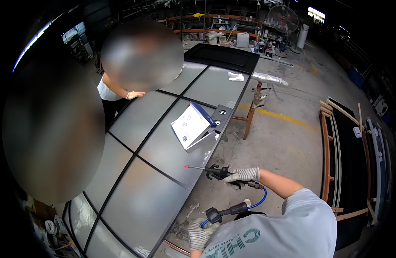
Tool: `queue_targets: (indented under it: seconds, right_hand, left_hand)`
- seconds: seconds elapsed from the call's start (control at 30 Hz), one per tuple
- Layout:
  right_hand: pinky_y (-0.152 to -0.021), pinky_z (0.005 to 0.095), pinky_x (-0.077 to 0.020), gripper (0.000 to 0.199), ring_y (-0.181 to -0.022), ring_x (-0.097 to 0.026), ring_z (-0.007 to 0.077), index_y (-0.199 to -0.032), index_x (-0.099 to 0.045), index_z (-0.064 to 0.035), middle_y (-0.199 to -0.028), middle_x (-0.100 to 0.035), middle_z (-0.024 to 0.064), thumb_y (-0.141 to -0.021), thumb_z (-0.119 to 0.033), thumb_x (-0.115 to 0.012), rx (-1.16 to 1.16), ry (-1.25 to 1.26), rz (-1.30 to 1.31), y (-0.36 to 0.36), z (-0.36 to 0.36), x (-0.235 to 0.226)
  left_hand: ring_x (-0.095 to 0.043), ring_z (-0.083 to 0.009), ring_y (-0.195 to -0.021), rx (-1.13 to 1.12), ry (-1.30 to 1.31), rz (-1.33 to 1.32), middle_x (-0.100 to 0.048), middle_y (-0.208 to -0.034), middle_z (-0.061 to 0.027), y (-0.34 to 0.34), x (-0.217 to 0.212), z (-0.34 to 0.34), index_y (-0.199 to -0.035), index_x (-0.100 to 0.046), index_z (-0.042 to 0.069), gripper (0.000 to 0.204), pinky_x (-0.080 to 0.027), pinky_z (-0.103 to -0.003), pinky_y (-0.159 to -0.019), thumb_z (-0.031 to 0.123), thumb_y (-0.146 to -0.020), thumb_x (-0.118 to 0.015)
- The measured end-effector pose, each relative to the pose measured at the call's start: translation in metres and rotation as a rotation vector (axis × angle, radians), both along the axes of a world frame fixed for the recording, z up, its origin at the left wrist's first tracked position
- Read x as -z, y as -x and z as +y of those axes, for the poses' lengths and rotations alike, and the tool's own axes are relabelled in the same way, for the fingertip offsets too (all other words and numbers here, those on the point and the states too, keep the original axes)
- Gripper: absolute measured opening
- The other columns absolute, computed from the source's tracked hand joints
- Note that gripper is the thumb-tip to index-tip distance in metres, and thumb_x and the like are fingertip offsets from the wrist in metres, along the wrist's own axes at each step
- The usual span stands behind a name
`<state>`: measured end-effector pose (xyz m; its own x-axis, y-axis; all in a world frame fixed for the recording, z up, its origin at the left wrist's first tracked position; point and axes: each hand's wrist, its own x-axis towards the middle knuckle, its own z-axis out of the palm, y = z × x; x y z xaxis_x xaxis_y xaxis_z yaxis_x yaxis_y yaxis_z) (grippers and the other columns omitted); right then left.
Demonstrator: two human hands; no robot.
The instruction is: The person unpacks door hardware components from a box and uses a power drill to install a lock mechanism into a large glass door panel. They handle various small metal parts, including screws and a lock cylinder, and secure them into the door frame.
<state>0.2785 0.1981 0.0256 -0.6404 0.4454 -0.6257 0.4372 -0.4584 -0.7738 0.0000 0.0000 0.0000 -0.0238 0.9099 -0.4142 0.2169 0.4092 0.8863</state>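
My right hand (246, 175), in a striped knitted glove, grips a black air blow gun (219, 172). Its thin metal nozzle ends in a red tip, pointing left over the near edge of a large glazed door panel (159, 180). A blue air hose (263, 198) loops from the gun's back to a black inline fitting (226, 212) in front of my body. Lower down, my left hand (199, 234), gloved alike, is closed around the hose just past that fitting. Black bars divide the panel's grey, film-like surface.
An opened white-and-blue box (191, 124) lies on the panel beside a dark metal plate (223, 114). A white cloth (236, 76) rests farther off. Across the panel, a co-worker's gloved hand (135, 94) touches it. A trestle (251, 112) supports the right side; framed panels (348, 150) stand at right.
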Motion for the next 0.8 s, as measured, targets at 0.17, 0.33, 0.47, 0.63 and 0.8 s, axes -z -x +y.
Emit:
queue_targets:
  seconds: [0.17, 0.33, 0.47, 0.63, 0.8]
  right_hand:
    - [-0.054, 0.0255, -0.0437, 0.038, -0.056, -0.055, 0.0112, -0.082, -0.058, -0.0092, -0.067, -0.058, 0.0009, -0.087, -0.047, -0.058, 0.302, -0.018, 0.01, -0.2, -0.017, 0.007]
    - [-0.06, 0.0264, -0.0483, 0.041, -0.068, -0.061, 0.0147, -0.089, -0.06, -0.0078, -0.075, -0.062, 0.004, -0.088, -0.048, -0.056, 0.614, -0.099, 0.203, -0.304, 0.013, -0.021]
    - [-0.068, 0.0284, -0.051, 0.05, -0.076, -0.065, 0.016, -0.099, -0.061, -0.0068, -0.083, -0.066, 0.0053, -0.087, -0.055, -0.054, 0.819, -0.255, 0.264, -0.341, 0.077, -0.002]
    - [-0.064, 0.0327, -0.0539, 0.054, -0.068, -0.066, 0.0177, -0.093, -0.06, -0.0097, -0.081, -0.066, 0.0058, -0.082, -0.062, -0.056, 1.24, -0.104, 0.424, -0.393, 0.2, 0.007]
    - [-0.06, 0.0404, -0.0559, 0.052, -0.059, -0.063, 0.0227, -0.087, -0.057, -0.0069, -0.071, -0.063, 0.0079, -0.079, -0.059, -0.062, 1.358, -0.115, 0.535, -0.41, 0.316, 0.001]
  left_hand:
    - [-0.044, -0.0062, -0.052, 0.167, 0.098, -0.026, -0.049, -0.058, 0.0026, -0.187, -0.027, 0.054, -0.07, -0.059, 0.004, 0.034, -0.037, -0.023, -0.046, 0.021, -0.058, -0.087]
    - [-0.047, -0.0103, -0.056, 0.386, 0.044, 0.106, -0.056, -0.062, -0.0015, -0.254, -0.028, 0.135, -0.079, -0.064, 0.001, 0.046, -0.043, -0.028, -0.052, 0.034, -0.055, -0.087]
    - [-0.04, -0.0043, -0.053, 0.304, -0.079, -0.006, -0.048, -0.058, 0.0041, -0.3, -0.069, 0.185, -0.065, -0.054, 0.004, 0.035, -0.035, -0.022, -0.047, 0.017, -0.058, -0.086]
    - [-0.041, -0.004, -0.051, 0.084, -0.128, -0.151, -0.049, -0.054, 0.0032, -0.309, -0.056, 0.246, -0.065, -0.053, 0.005, 0.036, -0.036, -0.021, -0.047, 0.014, -0.058, -0.087]
    - [-0.036, -0.0039, -0.056, -0.067, -0.365, -0.206, -0.045, -0.06, 0.0056, -0.318, -0.04, 0.334, -0.065, -0.048, 0.011, 0.038, -0.032, -0.021, -0.05, 0.018, -0.06, -0.085]
